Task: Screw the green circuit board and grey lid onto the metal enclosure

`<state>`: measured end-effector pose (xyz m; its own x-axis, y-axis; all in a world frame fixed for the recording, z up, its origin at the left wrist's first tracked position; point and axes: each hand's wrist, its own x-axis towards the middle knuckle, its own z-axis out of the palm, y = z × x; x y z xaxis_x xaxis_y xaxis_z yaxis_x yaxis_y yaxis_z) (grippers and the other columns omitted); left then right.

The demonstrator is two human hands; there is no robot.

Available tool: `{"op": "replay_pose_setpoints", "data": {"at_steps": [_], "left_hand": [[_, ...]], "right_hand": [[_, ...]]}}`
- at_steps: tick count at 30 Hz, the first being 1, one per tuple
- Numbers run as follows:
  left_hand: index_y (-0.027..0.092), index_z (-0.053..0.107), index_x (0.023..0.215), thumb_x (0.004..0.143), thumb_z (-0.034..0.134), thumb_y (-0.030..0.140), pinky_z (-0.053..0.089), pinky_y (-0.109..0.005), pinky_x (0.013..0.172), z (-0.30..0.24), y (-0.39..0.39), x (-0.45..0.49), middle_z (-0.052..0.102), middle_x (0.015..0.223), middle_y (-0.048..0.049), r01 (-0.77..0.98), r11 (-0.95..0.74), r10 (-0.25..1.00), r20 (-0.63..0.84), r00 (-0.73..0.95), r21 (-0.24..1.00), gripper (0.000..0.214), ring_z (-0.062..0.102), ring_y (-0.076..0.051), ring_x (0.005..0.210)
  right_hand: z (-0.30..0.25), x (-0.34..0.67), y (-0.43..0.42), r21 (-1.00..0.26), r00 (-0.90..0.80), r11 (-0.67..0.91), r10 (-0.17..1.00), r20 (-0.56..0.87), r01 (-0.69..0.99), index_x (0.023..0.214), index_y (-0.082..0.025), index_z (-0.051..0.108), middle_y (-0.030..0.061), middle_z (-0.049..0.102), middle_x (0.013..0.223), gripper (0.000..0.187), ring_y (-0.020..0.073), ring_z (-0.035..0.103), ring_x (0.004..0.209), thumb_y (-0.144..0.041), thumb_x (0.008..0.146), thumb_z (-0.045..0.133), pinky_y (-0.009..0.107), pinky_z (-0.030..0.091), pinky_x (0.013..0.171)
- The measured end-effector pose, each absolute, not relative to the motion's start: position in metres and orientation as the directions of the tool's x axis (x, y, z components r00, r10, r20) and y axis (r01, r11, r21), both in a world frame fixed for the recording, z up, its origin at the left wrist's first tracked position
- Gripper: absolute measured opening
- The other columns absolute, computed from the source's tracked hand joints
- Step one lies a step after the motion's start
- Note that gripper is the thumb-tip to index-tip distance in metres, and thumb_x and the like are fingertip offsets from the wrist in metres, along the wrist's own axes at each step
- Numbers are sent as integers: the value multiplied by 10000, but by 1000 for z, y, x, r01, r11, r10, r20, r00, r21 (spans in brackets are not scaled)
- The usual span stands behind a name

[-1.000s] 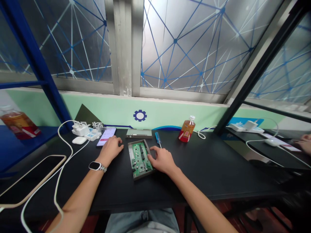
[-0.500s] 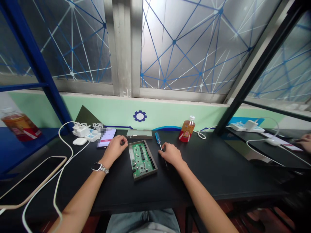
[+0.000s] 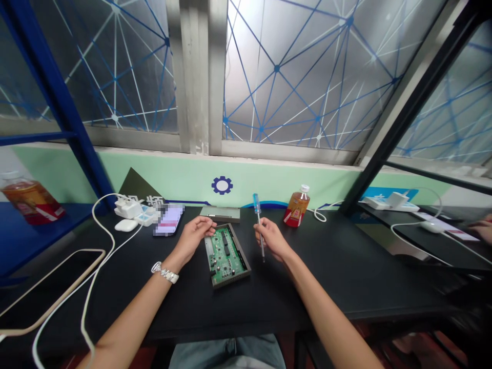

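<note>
A green circuit board in a grey metal tray [image 3: 226, 255] lies on the black desk [image 3: 330, 266] in front of me. My right hand [image 3: 273, 239] is closed round the shaft of a blue-handled screwdriver [image 3: 258, 220], held upright just right of the board. My left hand [image 3: 196, 233] hovers palm up at the board's top left corner, its fingers pinched on something too small to make out. A grey metal cover [image 3: 220, 213] lies behind the board.
A phone [image 3: 168, 219], white earbud case [image 3: 125, 225] and chargers [image 3: 130, 207] with white cables sit at the left. An orange drink bottle [image 3: 295, 206] stands at the right. Another bottle [image 3: 28, 197] lies on the blue shelf. Another person's hand [image 3: 485, 227] shows far right.
My right hand left the board's right edge, took the screwdriver off the desk and raised it upright. My left hand lifted from the desk and turned palm up with its fingers pinched.
</note>
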<state>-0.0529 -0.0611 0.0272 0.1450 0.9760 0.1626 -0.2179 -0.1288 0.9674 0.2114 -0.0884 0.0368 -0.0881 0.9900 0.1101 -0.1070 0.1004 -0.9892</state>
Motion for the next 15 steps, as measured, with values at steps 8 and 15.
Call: {"op": "replay_pose_setpoints", "data": {"at_steps": [8, 15], "left_hand": [[129, 695, 900, 747, 831, 272, 535, -249, 818, 29, -67, -46, 694, 869, -47, -435, 45, 986, 30, 164, 899, 249, 664, -135, 833], [117, 717, 921, 793, 808, 249, 548, -267, 866, 28, -70, -40, 735, 964, -100, -430, 89, 978, 3, 208, 898, 205, 684, -146, 865]], "right_hand": [[46, 200, -98, -937, -132, 122, 976, 173, -327, 915, -202, 502, 63, 733, 763, 393, 172, 692, 601, -470, 803, 767, 191, 451, 415], [38, 189, -95, -914, -27, 276, 955, 297, -299, 934, -188, 560, 121, 765, 936, 369, 184, 721, 657, -497, 830, 733, 207, 492, 418]]}}
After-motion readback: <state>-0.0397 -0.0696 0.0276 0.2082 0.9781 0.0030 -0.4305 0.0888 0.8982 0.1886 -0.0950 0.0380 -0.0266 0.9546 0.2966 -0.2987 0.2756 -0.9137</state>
